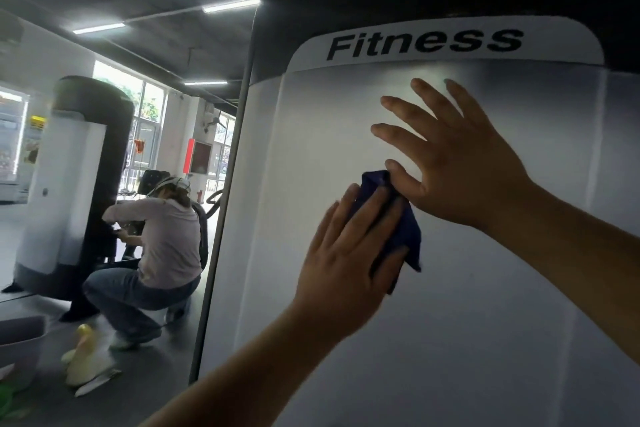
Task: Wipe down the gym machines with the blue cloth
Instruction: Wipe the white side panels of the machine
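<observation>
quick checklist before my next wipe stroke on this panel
1. Cloth under left hand, pressed to panel: ok.
2. Right hand flat on panel, fingers spread: ok.
3. Cloth spread open: not ok, bunched.
4. Area near Fitness label wiped: cannot tell.
5. Person out of the way: ok, crouched at another machine to the left.

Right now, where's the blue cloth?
Head view, centre: the blue cloth is pressed under the left hand against the white panel, below the Fitness label, beside the thumb of the right hand.
</observation>
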